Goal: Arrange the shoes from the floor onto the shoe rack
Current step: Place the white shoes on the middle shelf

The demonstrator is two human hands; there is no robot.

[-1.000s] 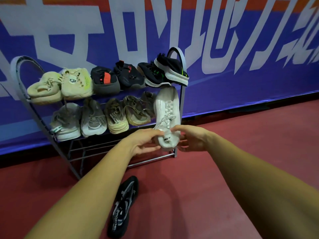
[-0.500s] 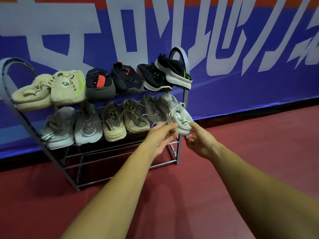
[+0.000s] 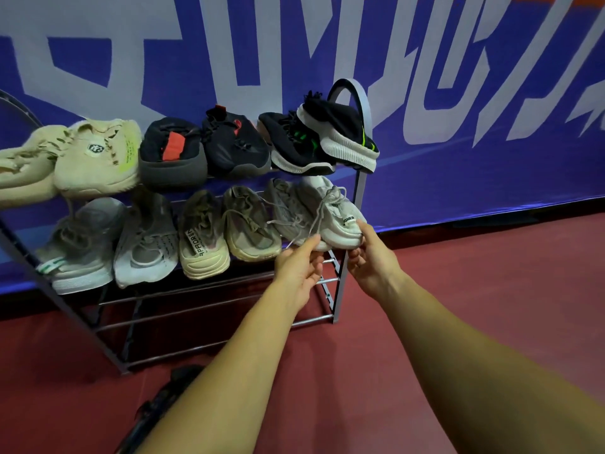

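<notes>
Both hands reach to the right end of the grey metal shoe rack [image 3: 361, 191]. Right hand [image 3: 366, 257] has its fingertips on the toe of a white lace-up sneaker [image 3: 340, 221], which sits on the middle shelf as the last shoe in that row, though whether the fingers actually grip it I cannot tell. Left hand [image 3: 302, 260] pinches the sneaker's loose grey lace [image 3: 316, 221] between thumb and fingers. One black shoe [image 3: 157, 407] lies on the red floor [image 3: 425, 290], partly hidden by the left forearm.
</notes>
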